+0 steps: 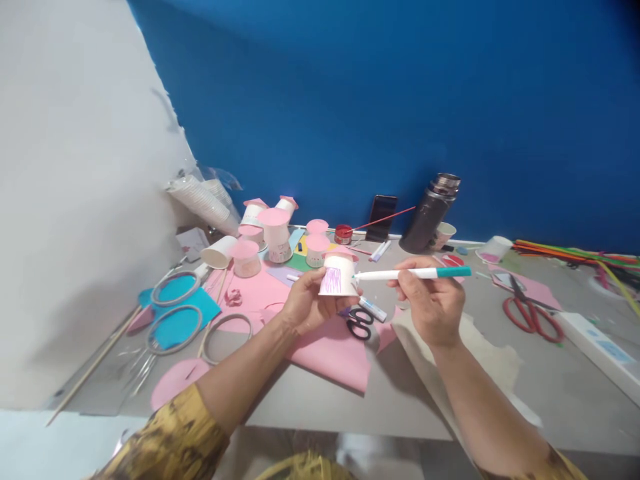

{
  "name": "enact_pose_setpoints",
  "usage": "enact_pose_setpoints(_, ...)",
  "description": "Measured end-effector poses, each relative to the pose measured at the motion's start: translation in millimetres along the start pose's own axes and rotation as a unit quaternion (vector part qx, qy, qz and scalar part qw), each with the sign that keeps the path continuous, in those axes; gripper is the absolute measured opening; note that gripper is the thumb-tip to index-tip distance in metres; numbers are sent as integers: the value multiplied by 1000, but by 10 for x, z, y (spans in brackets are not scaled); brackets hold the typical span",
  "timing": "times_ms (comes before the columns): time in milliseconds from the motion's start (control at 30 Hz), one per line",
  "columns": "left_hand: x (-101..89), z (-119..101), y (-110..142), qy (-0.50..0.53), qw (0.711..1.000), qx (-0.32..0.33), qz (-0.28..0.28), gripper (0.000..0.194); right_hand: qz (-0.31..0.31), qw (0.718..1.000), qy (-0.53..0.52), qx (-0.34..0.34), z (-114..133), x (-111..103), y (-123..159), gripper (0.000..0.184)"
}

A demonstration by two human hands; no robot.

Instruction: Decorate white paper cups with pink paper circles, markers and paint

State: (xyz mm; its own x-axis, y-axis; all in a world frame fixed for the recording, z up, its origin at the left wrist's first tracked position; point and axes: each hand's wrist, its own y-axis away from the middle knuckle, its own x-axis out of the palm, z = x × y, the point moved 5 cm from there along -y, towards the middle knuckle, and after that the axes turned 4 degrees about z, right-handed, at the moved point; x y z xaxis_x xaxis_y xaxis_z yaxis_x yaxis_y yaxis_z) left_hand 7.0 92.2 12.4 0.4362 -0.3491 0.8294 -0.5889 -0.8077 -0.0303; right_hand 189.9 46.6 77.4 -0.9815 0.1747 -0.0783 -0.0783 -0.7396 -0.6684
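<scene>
My left hand point(306, 303) is closed around a small upturned white paper cup point(339, 273) with a pink paper top and a purple scribbled patch on its side. It holds the cup above the pink paper sheet point(330, 350). My right hand point(431, 297) pinches a white marker with a teal end point(415, 273), held level, its tip touching the cup's right side. Black-handled scissors point(360, 323) and a second marker point(373, 309) lie just below the cup.
Several pink-topped paper cups point(275, 237) and a sleeve of stacked cups point(200, 199) stand at the back left. Wire rings point(175, 288) lie on blue paper. A dark flask point(430, 212), phone point(382, 217), red scissors point(531, 313) and coloured sticks point(575, 253) sit right.
</scene>
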Motion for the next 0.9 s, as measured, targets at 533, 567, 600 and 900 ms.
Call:
enact_pose_setpoints(533, 1, 23, 2, 1, 1000, 1, -27, 42, 55, 985, 141, -79, 123, 15, 66, 6)
enact_pose_setpoints(567, 15, 26, 4, 0, 1000, -3, -19, 44, 40, 986, 146, -73, 116, 3, 66, 7)
enact_pose_setpoints(600, 28, 29, 5, 0, 1000, -6, -13, 45, 32, 986, 150, -67, 108, -2, 66, 7)
enact_pose_setpoints(900, 66, 56, 5, 2, 1000, -14, -21, 48, 17, 983, 165, -80, 137, 6, 62, 7)
